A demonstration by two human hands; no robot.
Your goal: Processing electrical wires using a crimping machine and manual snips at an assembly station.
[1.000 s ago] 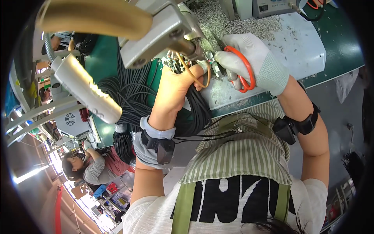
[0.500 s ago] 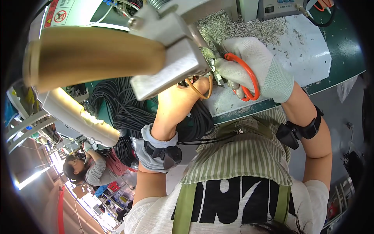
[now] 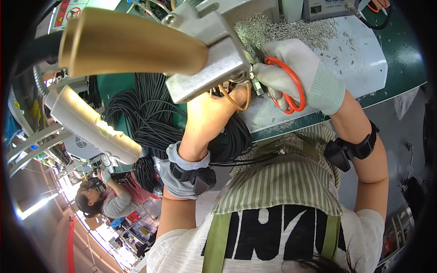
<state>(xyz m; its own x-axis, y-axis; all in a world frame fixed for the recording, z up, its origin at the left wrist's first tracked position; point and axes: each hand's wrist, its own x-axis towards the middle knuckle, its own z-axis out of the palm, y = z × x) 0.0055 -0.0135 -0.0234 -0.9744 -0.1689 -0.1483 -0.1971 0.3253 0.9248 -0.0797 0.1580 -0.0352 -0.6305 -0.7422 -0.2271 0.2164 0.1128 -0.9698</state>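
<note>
My right hand [image 3: 293,68], in a pale knit glove, is closed round scissors with red-orange handle loops [image 3: 298,91]. Their dark blades [image 3: 258,49] point up and left. By its thumb and fingertips is a small shiny metal connector [image 3: 258,85]. My bare left hand [image 3: 211,111] is bent inward, close to the right fingertips. Its fingers are mostly hidden behind a metal block [image 3: 209,68], so what they grip cannot be made out. A tan loop [image 3: 246,102] curves beside its thumb. A blurred tan handle [image 3: 136,43] reaches left from the block.
Black cables [image 3: 145,113] lie bundled on the green table [image 3: 407,54] at left. Many small metal pieces [image 3: 291,34] are heaped on a white sheet [image 3: 364,59]. A lit lamp [image 3: 95,125] hangs left. Beyond it a co-worker [image 3: 114,195] sits. A grey box unit [image 3: 327,9] stands at the back.
The tan handle and metal block appear slightly farther right in view. My right hand has shifted up a little with the scissors. My left hand stays beside it.
</note>
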